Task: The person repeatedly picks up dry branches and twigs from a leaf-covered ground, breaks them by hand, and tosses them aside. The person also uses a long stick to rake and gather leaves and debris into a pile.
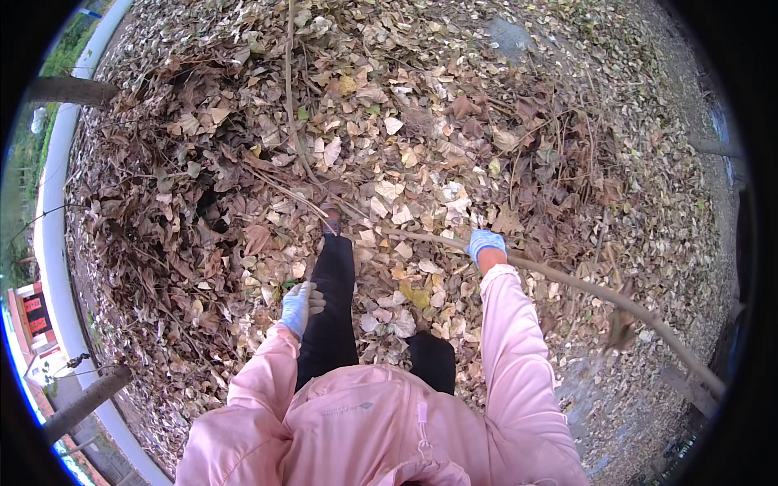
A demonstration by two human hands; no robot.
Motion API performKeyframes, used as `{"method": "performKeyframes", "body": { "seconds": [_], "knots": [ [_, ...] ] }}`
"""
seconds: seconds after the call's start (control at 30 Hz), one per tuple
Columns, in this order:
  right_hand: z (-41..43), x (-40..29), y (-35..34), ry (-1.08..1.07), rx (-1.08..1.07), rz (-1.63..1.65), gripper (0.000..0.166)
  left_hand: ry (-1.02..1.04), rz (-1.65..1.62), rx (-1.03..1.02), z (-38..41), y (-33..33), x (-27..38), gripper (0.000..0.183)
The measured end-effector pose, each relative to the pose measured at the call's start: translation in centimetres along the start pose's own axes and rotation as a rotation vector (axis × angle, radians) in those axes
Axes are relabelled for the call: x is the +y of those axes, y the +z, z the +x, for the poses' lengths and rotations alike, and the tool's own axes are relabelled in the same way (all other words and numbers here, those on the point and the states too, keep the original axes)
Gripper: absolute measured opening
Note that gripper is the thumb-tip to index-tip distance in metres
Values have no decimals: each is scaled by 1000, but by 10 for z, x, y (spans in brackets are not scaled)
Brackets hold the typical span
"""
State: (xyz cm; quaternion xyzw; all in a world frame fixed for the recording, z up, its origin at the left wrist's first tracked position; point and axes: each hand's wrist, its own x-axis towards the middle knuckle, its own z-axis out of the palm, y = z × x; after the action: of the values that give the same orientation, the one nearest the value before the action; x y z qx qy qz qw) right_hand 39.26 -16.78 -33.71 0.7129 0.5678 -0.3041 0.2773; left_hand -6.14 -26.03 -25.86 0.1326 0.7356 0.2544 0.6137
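Note:
My right hand point(486, 243), in a light blue and white glove, is closed around a long bare branch point(583, 282). The branch's thin end points left across the leaves, and its thicker part curves away to the right. Some dry leaves point(620, 325) hang from it, blurred. My left hand point(302, 304), gloved the same way, hangs beside my left leg with no object visible in it. Its fingers are loosely apart. Just ahead of my left shoe point(330, 217), thin dry sticks point(292, 193) lie on the leaf litter point(395, 200).
Another long branch point(290, 91) lies ahead. Heaps of brown leaves rise at the left point(200, 182) and right point(547, 152). On the left stand tree trunks point(73, 91) point(88, 401) and a pale kerb point(58, 200). Bare ground point(510, 39) shows at the far right.

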Motion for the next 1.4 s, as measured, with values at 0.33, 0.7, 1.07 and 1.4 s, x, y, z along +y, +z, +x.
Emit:
{"method": "performKeyframes", "body": {
  "seconds": [0.33, 0.7, 1.07, 1.4],
  "knots": [
    [-165, 66, -258, -271, -84, -641, 56, -154, 24, -80, 61, 25, 3, 72],
    [-208, 22, -368, -217, -87, -862, 34, -182, -371, 304, 116, 127, -28, 32],
    [-181, 16, -131, -12, 363, 1343, 75, -49, -567, 331, -10, 199, 88, 43],
    [-197, -137, -119, -141, -482, 2564, 37, 215, -598, 230, -62, 149, 186, 30]
  ]
}}
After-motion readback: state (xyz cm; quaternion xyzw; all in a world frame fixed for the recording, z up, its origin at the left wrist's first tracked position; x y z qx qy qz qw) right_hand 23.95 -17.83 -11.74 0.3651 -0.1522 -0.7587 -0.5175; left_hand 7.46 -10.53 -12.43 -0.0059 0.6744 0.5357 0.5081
